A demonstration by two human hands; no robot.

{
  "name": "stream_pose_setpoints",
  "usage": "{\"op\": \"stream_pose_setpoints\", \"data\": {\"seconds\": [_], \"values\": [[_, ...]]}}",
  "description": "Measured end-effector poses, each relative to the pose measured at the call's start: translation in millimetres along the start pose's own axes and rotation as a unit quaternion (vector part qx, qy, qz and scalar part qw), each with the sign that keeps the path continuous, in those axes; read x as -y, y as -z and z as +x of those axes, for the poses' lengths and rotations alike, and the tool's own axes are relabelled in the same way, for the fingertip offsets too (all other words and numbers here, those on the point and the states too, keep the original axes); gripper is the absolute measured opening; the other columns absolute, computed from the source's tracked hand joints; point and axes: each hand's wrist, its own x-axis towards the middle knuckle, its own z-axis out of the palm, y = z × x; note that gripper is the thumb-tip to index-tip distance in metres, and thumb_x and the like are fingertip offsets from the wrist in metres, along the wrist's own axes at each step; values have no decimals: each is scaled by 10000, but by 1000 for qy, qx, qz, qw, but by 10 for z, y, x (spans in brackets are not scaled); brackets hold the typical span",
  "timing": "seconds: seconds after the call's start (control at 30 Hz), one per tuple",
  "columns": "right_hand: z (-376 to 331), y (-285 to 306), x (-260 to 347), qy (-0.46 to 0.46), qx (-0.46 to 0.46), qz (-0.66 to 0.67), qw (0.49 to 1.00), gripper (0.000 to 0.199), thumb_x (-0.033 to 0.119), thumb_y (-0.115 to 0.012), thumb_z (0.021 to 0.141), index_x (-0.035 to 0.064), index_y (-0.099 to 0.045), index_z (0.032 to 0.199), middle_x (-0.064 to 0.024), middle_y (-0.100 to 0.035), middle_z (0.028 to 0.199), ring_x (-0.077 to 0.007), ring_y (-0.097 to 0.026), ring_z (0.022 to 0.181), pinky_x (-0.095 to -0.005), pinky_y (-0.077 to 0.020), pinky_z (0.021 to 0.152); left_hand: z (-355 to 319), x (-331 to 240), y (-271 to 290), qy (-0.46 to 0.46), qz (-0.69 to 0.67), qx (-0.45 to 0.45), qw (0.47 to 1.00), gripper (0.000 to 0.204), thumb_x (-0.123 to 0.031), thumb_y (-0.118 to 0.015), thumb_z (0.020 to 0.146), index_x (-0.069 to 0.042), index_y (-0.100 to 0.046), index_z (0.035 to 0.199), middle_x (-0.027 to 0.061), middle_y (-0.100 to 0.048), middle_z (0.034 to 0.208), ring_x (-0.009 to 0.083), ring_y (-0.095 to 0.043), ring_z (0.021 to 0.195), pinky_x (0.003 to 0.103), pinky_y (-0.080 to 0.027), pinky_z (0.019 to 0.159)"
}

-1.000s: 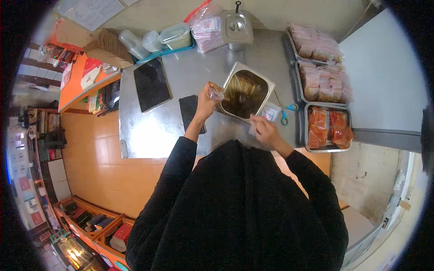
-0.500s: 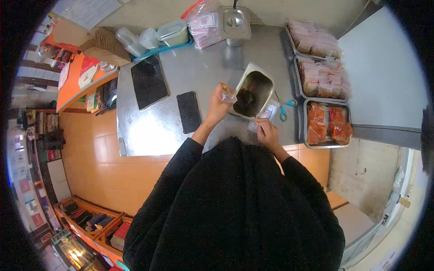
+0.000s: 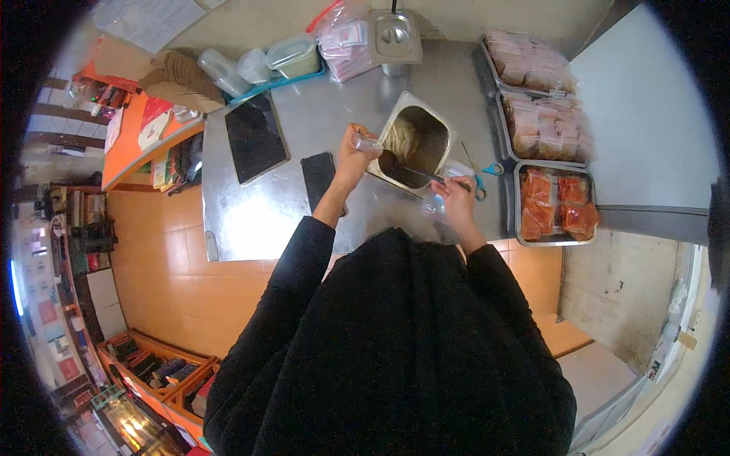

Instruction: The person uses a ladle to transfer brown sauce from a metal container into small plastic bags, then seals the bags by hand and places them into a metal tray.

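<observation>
On the steel table stands a deep rectangular metal pan [image 3: 443,124]; its dark contents are hard to make out. My left hand [image 3: 351,158] is closed around a small clear plastic bag [image 3: 368,142] at the pan's left rim. My right hand [image 3: 458,204], near the lower right corner, grips the handle of a dark spoon [image 3: 417,172]. The spoon reaches over the pan, its bowl close below the bag. Clear plastic [image 3: 433,205] lies against my right fingers, and a labelled packet [image 3: 456,170] shows just beyond them.
Blue-handled scissors [image 3: 480,187] lie right of the pan. Trays of filled packets [image 3: 544,125] and a tray of red-orange packets [image 3: 538,205] line the right edge. A tablet [image 3: 256,138] and a phone [image 3: 318,181] lie left. Plastic tubs [image 3: 293,55] and a lidded metal container [image 3: 394,38] stand behind.
My right hand has risen slightly and now shows a spoon stretched across the pan toward the bag. My left hand has moved a little up and left with the bag.
</observation>
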Motion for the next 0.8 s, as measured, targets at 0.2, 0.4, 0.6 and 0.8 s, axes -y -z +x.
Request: {"op": "stream_pose_setpoints", "data": {"seconds": [0.2,0.4,0.6,0.8], "values": [[83,-12,-63,-77,6,128,989,95,-14,-540,737,39,-461,749,-156,-564,749,-308,-586,720,-370,-509,634,65,178,321,5,-36,-30,999,389,115,-584,582,-95,-385,842,32,-499,851,125,-489,778,253,-407,701],[50,27,48,-89,35,131,987,87,-28,-537,733,46,-492,726,-142,-573,755,-306,-586,735,-369,-511,651,41,172,479,-26,93,-40,994,399,17,-647,604,-72,-414,915,58,-524,861,137,-507,803,259,-422,670],[62,-49,301,-39,30,112,992,76,-21,-544,732,43,-505,747,-150,-575,780,-311,-585,752,-372,-510,666,-168,-94,411,-62,359,-105,925,458,-96,-688,614,-43,-433,990,104,-538,825,196,-532,759,281,-426,639],[-40,-313,634,22,65,112,991,75,-7,-543,737,57,-504,746,-167,-578,808,-299,-585,748,-362,-498,700,-185,-413,171,-113,316,-119,934,468,-138,-716,586,-40,-460,964,88,-518,780,195,-502,696,288,-410,622]]}}
